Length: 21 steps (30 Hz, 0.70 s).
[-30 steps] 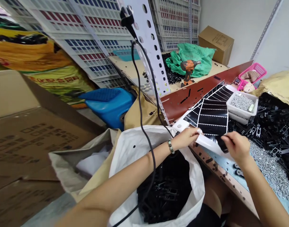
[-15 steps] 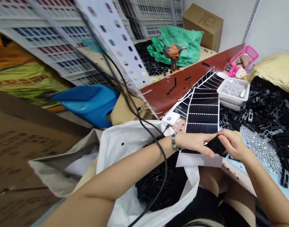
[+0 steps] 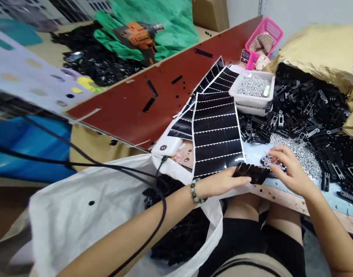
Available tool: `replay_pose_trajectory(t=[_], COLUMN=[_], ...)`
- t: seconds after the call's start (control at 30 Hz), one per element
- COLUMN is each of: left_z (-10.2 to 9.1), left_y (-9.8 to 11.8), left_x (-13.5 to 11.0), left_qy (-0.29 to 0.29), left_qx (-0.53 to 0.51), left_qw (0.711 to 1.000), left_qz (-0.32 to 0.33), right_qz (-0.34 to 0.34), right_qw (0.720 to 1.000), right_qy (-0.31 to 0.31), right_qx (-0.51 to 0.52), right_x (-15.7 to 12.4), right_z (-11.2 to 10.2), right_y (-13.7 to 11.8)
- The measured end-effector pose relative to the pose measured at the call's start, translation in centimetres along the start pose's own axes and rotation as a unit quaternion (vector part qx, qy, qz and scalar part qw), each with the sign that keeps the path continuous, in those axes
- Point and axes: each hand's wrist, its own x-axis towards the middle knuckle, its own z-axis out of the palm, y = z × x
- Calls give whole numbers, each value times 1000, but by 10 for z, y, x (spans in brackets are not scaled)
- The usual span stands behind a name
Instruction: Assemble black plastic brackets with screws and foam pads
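Grips: left hand (image 3: 222, 182) wide and flat, touching one black strip (image 3: 251, 173); right hand (image 3: 290, 167) wide above screws (image 3: 305, 159).

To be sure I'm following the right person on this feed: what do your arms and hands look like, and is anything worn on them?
Both arms are bare, with no sleeves or gloves. The left hand has a beaded bracelet of green and pale beads at its wrist; the right hand shows no jewellery. A black cable runs above the left forearm.
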Motion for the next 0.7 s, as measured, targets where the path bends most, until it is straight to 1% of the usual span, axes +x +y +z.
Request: replay_pose_trajectory(t=[0.13,0.27,0.33,0.43,0.57,0.63,0.7], left_z=[1,5,7,15,28,30,27], left_y=[-1,-1,-3,-7,-8,-6,-5], left_x=[2,4,6,12,20,21,20], left_qy=[3,2,12,64,136,166,205], left_qx=[-10,-31,-31,9,85,101,118], left_qw=[1000,999,999,998,985,977,965], left_qz=[16,6,-4,1,61,90,109], right_qz=[42,145,178,181,164,164,184], right_qw=[999,986,978,977,981,982,978], right_qy=[-4,35,48,24,7,4,21], right_qx=[31,80,94,107,104,97,94], right_x=[-18,-37,-44,-47,-42,-43,-48], right_z=[5,10,11,13,17,19,18], right_y=[3,9,12,13,8,9,14])
